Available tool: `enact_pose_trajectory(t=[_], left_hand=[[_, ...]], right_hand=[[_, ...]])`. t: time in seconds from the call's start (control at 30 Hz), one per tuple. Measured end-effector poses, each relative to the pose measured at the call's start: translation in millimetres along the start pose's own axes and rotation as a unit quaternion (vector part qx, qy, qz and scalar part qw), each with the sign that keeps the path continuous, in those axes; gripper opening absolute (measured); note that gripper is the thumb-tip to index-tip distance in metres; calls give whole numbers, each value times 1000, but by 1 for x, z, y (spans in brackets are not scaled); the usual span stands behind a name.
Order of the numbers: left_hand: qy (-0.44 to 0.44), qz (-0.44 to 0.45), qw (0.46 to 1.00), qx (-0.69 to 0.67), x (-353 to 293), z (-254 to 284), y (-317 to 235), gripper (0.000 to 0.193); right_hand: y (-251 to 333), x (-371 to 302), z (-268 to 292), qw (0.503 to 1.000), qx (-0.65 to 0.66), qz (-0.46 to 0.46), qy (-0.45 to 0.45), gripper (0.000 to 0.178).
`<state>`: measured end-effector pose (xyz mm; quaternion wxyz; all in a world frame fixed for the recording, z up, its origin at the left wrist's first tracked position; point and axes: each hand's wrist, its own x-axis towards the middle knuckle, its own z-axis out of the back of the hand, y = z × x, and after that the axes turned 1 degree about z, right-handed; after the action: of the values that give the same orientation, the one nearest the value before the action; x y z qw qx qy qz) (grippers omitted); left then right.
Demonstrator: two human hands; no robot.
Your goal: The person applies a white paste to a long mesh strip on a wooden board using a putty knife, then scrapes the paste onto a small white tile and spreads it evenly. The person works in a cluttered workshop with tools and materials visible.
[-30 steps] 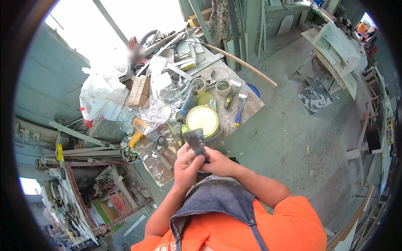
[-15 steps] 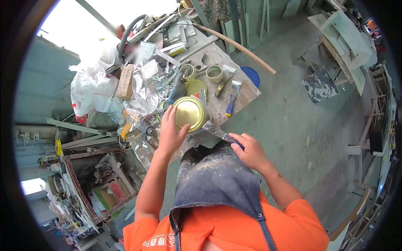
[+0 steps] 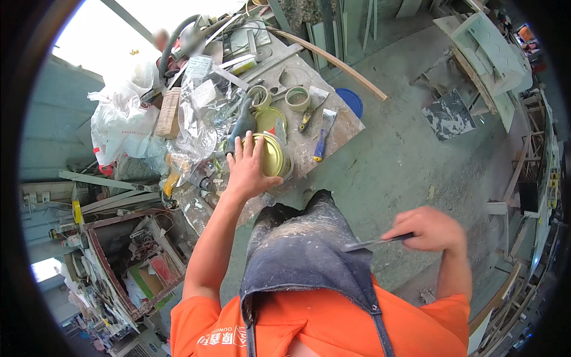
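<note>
My left hand (image 3: pixel 245 172) lies spread over the left part of a round tin (image 3: pixel 285 168), fingers stretched out and thumb at its near edge. The tin's shiny gold lid (image 3: pixel 271 156) is partly hidden by the hand. Out to the right, away from the table, my right hand (image 3: pixel 429 228) is closed on the dark handle of a putty knife (image 3: pixel 380 242). Its blade reaches left to my dark, stained apron (image 3: pixel 309 262) and appears to touch it. Beyond the tin lies a second, yellowish round lid (image 3: pixel 270 120).
On the cluttered table (image 3: pixel 339 128) lie a blue-handled scraper (image 3: pixel 325 135), a yellow-and-black-handled scraper (image 3: pixel 309 111), tape rolls (image 3: pixel 297 99) and a dark grey tool (image 3: pixel 243 124). Crumpled clear plastic (image 3: pixel 199 134) and a white bag (image 3: pixel 122 128) sit left. A curved wooden strip (image 3: pixel 333 59) overhangs the far edge.
My right hand has swung right and toward my body with the putty knife, leaving the tin's side; the blade is now at the apron. My left hand has shifted further over the lid.
</note>
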<state>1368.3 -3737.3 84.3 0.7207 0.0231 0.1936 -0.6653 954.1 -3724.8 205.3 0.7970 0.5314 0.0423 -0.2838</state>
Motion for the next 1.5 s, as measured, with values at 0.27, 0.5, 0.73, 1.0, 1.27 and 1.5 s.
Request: enact_pose_trajectory(t=[0.27, 0.5, 0.73, 1.0, 1.27, 1.5], left_hand=[[-25, -29, 999, -12, 5, -5, 2, 122], [-51, -25, 998, -17, 2, -13, 9, 123], [-48, -17, 998, -26, 1, -12, 3, 122], [53, -34, 869, -490, 13, 34, 49, 99], [82, -60, 786, -610, 16, 38, 79, 98], [61, -80, 799, -593, 18, 29, 80, 85]], right_hand=[[-40, 119, -38, 897, 333, -141, -252, 46], [-45, 174, -73, 896, 343, -134, -249, 45], [-52, 179, -72, 858, 447, -148, -204, 42], [-29, 187, -47, 886, 400, -98, -212, 37], [20, 263, -15, 944, -242, 63, -213, 22], [30, 368, -45, 939, -336, -30, -67, 23]])
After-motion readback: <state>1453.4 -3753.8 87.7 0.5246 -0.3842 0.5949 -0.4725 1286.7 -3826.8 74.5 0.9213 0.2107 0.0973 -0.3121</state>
